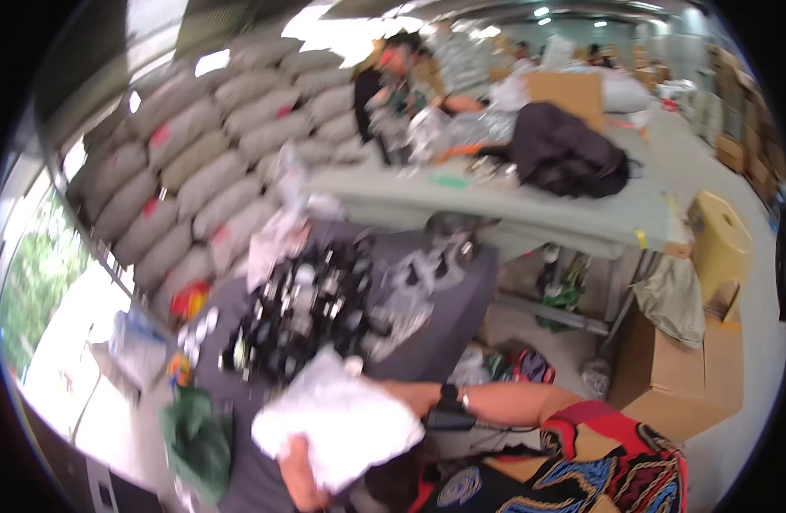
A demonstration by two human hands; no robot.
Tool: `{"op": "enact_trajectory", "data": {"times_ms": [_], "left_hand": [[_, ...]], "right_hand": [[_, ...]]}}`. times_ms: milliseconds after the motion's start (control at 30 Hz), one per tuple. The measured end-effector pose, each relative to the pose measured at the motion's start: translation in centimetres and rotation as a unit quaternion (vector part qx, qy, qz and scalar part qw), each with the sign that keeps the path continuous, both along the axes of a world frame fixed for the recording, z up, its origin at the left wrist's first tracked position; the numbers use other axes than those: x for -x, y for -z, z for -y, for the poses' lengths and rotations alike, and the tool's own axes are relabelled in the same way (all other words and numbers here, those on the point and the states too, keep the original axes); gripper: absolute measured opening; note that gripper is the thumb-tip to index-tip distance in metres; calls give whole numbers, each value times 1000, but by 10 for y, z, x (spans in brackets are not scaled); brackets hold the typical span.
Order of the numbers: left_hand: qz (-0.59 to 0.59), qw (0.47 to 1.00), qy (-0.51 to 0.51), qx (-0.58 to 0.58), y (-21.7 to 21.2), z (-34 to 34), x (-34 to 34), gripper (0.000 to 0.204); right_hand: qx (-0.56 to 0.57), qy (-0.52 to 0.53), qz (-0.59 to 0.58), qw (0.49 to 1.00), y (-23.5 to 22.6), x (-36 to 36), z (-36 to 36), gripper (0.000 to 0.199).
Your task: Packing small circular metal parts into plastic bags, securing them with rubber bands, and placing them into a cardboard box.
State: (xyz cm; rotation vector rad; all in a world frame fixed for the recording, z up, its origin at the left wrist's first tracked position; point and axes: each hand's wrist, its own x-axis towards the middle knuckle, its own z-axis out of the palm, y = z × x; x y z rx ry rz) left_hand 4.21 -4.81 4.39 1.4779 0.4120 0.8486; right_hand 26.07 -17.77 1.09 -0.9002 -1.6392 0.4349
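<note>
Both hands hold a crumpled white plastic bag [340,419] low in the view, at about 6 o'clock. From below, the left hand [301,474] grips its underside with fingers curled into the plastic. At 3 o'clock of the bag, the right forearm lies level, a black watch [449,403] on the wrist; the right hand is hidden behind the bag, so its grip cannot be told. Beyond, at 12 o'clock, small dark bottles [303,312] crowd a grey surface [449,321].

Stacked grey sacks [213,162] rise on my left beside a bright window [42,282]; a long grey table [496,205] stands ahead, cardboard boxes [684,359] right.
</note>
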Motion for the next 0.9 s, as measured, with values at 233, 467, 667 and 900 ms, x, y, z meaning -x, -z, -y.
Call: {"op": "enact_trajectory", "data": {"times_ms": [233, 467, 667, 900], "left_hand": [[50, 973, 28, 224, -49, 11, -24, 33], [-69, 969, -4, 235, -29, -28, 22, 33], [-181, 966, -44, 178, -24, -78, 61, 34], [-177, 963, -134, 151, -1, -148, 118, 33]], "right_hand": [[215, -138, -513, 820, -69, 17, 5, 86], [303, -121, -415, 850, -51, 21, -43, 51], [292, -125, -390, 865, -39, 60, -92, 45], [292, -145, -434, 840, -2, 110, -177, 36]]}}
